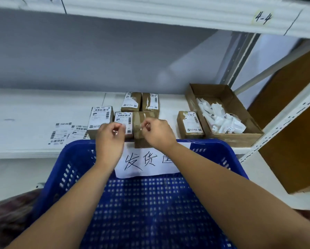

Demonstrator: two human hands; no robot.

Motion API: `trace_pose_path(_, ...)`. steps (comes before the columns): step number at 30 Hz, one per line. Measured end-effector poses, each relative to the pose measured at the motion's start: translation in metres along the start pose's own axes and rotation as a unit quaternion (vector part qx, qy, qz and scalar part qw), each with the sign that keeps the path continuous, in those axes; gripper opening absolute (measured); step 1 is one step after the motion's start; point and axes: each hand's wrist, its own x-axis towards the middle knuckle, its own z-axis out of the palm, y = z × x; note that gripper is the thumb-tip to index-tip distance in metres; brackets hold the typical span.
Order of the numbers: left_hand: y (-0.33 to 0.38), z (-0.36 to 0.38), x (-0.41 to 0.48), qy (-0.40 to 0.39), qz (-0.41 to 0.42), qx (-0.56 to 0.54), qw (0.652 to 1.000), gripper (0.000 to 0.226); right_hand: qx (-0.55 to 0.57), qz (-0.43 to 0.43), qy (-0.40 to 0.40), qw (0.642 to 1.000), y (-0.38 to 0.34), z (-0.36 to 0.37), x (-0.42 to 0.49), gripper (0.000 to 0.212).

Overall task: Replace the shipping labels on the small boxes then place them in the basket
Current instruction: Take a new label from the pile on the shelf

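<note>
Several small brown boxes lie on the white shelf (34, 112). One unlabelled box (139, 121) sits at the shelf's front edge. My right hand (158, 134) rests on it, fingertips pinched together on its top. My left hand (110, 139) is curled next to it, just in front of a labelled box (123, 119); I see nothing in its fingers. More labelled boxes lie at the left (100, 119), at the back (131, 101) (150, 102) and at the right (190, 124). Loose shipping labels (66, 133) lie flat on the shelf to the left. The blue basket (213, 146) stands below my arms.
A cardboard tray (236, 139) with crumpled white label scraps sits at the right of the shelf. A handwritten paper sign (147, 162) hangs on the basket's far wall. A white shelf post (280, 126) and a brown board stand at the right; another shelf runs overhead.
</note>
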Motion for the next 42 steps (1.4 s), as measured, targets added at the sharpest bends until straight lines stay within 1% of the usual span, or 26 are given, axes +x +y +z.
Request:
trace_pose_path(2, -0.018, -0.015, 0.019, 0.045, -0.065, -0.016, 0.997, 0.014, 0.036, -0.001, -0.007, 0.999, -0.015, 0.012, 0.003, 0.014)
trace_pose_path(5, -0.045, -0.038, 0.048, 0.099, -0.168, -0.056, 0.979, 0.018, 0.088, 0.014, -0.03, 0.996, -0.033, 0.028, 0.01, 0.014)
trace_pose_path(7, -0.067, -0.051, 0.064, 0.124, -0.203, -0.026, 0.971, 0.024, 0.116, 0.021, -0.052, 0.992, -0.044, 0.038, 0.018, 0.014)
trace_pose_path(9, -0.088, -0.062, 0.073, 0.13, -0.23, 0.027, 0.964, 0.029, 0.124, 0.016, -0.066, 0.99, -0.052, 0.048, 0.025, 0.014)
trace_pose_path(12, -0.123, -0.076, 0.089, 0.097, -0.229, 0.13, 0.96, 0.03, 0.105, 0.007, -0.076, 0.991, -0.063, 0.061, 0.039, 0.015)
trace_pose_path(14, -0.141, -0.08, 0.099, 0.039, -0.225, 0.188, 0.955, 0.026, 0.089, 0.0, -0.086, 0.992, -0.067, 0.067, 0.046, 0.015)
trace_pose_path(15, -0.148, -0.081, 0.104, 0.005, -0.222, 0.214, 0.951, 0.021, 0.085, -0.003, -0.092, 0.992, -0.069, 0.071, 0.05, 0.014)
trace_pose_path(17, -0.159, -0.081, 0.117, -0.057, -0.22, 0.264, 0.937, 0.014, 0.09, -0.005, -0.097, 0.991, -0.073, 0.079, 0.057, 0.014)
trace_pose_path(18, -0.164, -0.081, 0.123, -0.08, -0.227, 0.284, 0.928, 0.019, 0.093, -0.006, -0.097, 0.991, -0.074, 0.083, 0.06, 0.014)
trace_pose_path(20, -0.177, -0.082, 0.136, -0.103, -0.265, 0.311, 0.907, 0.043, 0.085, -0.012, -0.101, 0.991, -0.078, 0.09, 0.065, 0.014)
trace_pose_path(22, -0.188, -0.083, 0.144, -0.095, -0.317, 0.303, 0.894, 0.071, 0.075, -0.015, -0.109, 0.991, -0.081, 0.097, 0.069, 0.014)
trace_pose_path(24, -0.195, -0.08, 0.145, -0.091, -0.346, 0.307, 0.882, 0.094, 0.066, -0.013, -0.115, 0.991, -0.082, 0.102, 0.072, 0.015)
trace_pose_path(25, -0.196, -0.078, 0.145, -0.099, -0.352, 0.321, 0.874, 0.103, 0.06, -0.012, -0.117, 0.991, -0.081, 0.105, 0.073, 0.015)
trace_pose_path(27, -0.197, -0.073, 0.147, -0.111, -0.36, 0.328, 0.867, 0.111, 0.058, -0.004, -0.119, 0.991, -0.08, 0.108, 0.074, 0.014)
trace_pose_path(29, -0.199, -0.069, 0.151, -0.123, -0.369, 0.325, 0.862, 0.108, 0.06, 0.003, -0.118, 0.991, -0.078, 0.11, 0.074, 0.015)
trace_pose_path(31, -0.199, -0.068, 0.153, -0.139, -0.361, 0.336, 0.859, 0.092, 0.049, 0.006, -0.12, 0.992, -0.075, 0.111, 0.073, 0.016)
trace_pose_path(32, -0.199, -0.067, 0.153, -0.139, -0.354, 0.332, 0.863, 0.082, 0.048, 0.008, -0.121, 0.992, -0.074, 0.112, 0.072, 0.016)
trace_pose_path(36, -0.201, -0.068, 0.149, -0.072, -0.333, 0.278, 0.898, 0.043, 0.057, 0.018, -0.121, 0.991, -0.067, 0.114, 0.065, 0.019)
trace_pose_path(38, -0.203, -0.071, 0.145, -0.046, -0.316, 0.287, 0.903, 0.026, 0.053, 0.02, -0.123, 0.991, -0.065, 0.113, 0.062, 0.019)
trace_pose_path(40, -0.199, -0.076, 0.141, -0.03, -0.301, 0.295, 0.906, 0.02, 0.05, 0.023, -0.124, 0.991, -0.063, 0.109, 0.059, 0.018)
trace_pose_path(42, -0.192, -0.08, 0.136, -0.023, -0.292, 0.305, 0.906, 0.022, 0.054, 0.029, -0.123, 0.991, -0.062, 0.104, 0.056, 0.019)
